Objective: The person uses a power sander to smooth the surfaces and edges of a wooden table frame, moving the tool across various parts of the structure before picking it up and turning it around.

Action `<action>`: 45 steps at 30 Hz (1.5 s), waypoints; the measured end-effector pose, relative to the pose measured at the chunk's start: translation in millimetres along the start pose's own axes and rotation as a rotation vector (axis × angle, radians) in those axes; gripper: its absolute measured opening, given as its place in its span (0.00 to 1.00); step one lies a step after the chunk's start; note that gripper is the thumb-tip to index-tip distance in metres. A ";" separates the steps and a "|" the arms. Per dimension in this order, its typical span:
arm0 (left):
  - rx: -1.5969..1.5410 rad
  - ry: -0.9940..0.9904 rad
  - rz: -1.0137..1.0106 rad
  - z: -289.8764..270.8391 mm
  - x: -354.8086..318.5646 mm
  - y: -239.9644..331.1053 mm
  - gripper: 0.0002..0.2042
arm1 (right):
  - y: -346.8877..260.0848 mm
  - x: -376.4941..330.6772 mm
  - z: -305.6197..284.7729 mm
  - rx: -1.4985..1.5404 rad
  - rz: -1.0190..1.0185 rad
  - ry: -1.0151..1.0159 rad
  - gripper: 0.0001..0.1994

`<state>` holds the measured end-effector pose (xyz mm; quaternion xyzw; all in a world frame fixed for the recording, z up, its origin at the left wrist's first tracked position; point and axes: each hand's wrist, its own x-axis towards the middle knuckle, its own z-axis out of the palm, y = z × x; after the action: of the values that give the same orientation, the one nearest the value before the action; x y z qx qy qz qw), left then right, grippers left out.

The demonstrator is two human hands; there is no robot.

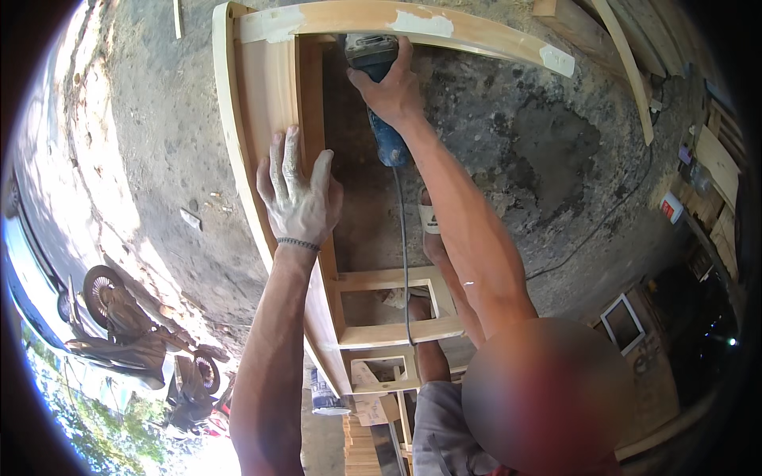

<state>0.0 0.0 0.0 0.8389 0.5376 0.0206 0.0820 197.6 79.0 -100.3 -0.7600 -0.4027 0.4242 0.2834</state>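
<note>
Left hand (300,194) on a wooden frame (268,79), a motorcycle (123,321) well apart to the left; ahead and rightward, the right hand (394,97) grips a power tool (388,143) beside the far rail (357,17), cord (403,230) behind.

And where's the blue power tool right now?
In the head view, the blue power tool is at the top middle, gripped in the person's right hand, with its dark end close by the curved wooden rail.

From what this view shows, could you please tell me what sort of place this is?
Probably a woodworking area, perhaps partly open-air: there is a wooden frame with white patches, a corded blue power tool in the right hand, and loose boards lying beyond.
</note>
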 end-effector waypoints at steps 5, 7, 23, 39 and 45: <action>-0.008 0.001 0.012 -3.3 11.2 -2.1 0.18 | 2.4 12.4 0.4 -0.033 -0.114 0.170 0.52; -0.008 -0.031 0.014 -5.3 0.4 -6.8 0.18 | 12.8 6.6 -13.5 -0.053 -0.051 0.170 0.52; -0.045 -0.039 0.011 -4.1 3.2 -6.3 0.17 | 53.8 -5.0 -74.9 -0.013 0.147 0.269 0.51; -0.006 -0.011 0.105 1.0 3.8 -7.2 0.18 | 58.2 9.4 -93.7 -0.026 0.285 0.292 0.56; 0.000 -0.039 0.106 -5.7 6.7 -4.7 0.16 | 51.7 24.7 -87.0 0.017 0.263 0.351 0.56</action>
<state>-2.1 8.7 4.5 0.8666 0.4905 0.0087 0.0914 300.6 65.6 -108.8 -0.8657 -0.2410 0.3220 0.2979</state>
